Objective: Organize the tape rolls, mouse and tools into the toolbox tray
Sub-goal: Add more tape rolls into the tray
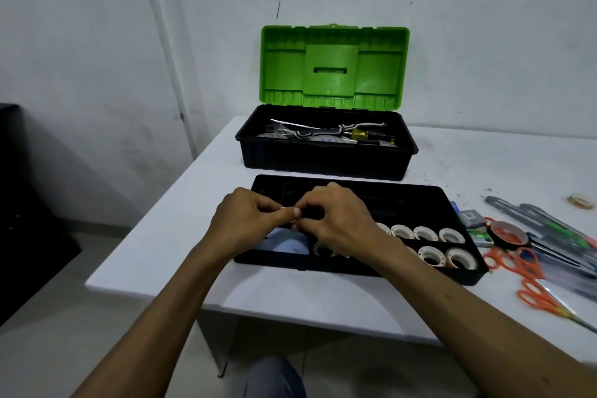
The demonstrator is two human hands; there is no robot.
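Note:
The black toolbox tray (458, 275) lies on the white table in front of me. Several cream tape rolls (431, 255) stand in its right compartments, and one more tape roll (323, 249) shows under my right wrist. A light blue object (287, 244) sits in the tray's left compartment; I cannot tell whether it is the mouse. My left hand (245, 224) and my right hand (339, 220) meet fingertip to fingertip above the tray's left half. Together they pinch a small pale item (286, 208) that the fingers mostly hide.
The toolbox base (326, 160) with its raised green lid (332, 64) stands behind the tray and holds a yellow-handled screwdriver (365, 134). Right of the tray lie orange scissors (517, 260), a black tape roll (507, 233), a small green box (481, 236) and long tools (549, 229).

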